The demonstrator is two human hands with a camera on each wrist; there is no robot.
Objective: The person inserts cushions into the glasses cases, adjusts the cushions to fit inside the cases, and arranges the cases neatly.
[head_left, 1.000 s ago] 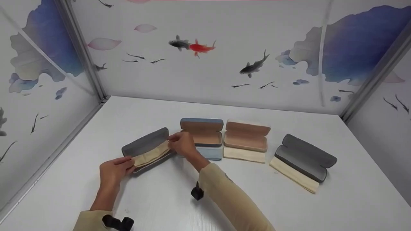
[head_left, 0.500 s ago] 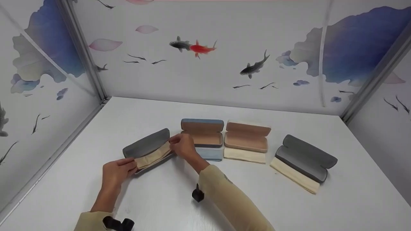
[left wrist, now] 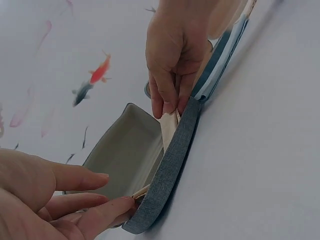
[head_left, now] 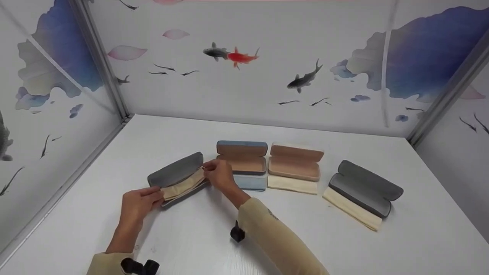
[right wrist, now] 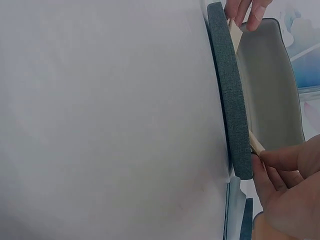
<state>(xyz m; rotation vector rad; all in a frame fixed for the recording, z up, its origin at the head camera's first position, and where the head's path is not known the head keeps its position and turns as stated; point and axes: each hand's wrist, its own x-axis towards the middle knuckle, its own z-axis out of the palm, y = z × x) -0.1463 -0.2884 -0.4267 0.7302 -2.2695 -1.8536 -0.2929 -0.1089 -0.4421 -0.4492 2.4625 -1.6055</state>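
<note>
A folded cream glasses cloth [head_left: 185,186] lies lengthwise in an open grey glasses case [head_left: 175,170] at the left of the table. At the cloth's left end is my left hand [head_left: 138,204], thumb and fingers pinching it by the case rim. My right hand [head_left: 221,175] pinches the cloth's right end. In the left wrist view, the blue-grey outer wall [left wrist: 167,172] of the case hides most of the cloth. The right wrist view shows the right hand [right wrist: 295,185] holding one cloth end, with the left hand's fingers [right wrist: 257,12] at the other.
Right of the hands stand an open blue case [head_left: 248,165] with a blue cloth [head_left: 250,182] before it, and an open pinkish case [head_left: 293,168] with a cream cloth [head_left: 292,185]. Farther right sits another open grey case [head_left: 361,191], a cream cloth [head_left: 351,209] along its front.
The left hand has shifted slightly right, and the cloth's left end sits a little closer to the case. The right hand keeps its grip almost in place.
</note>
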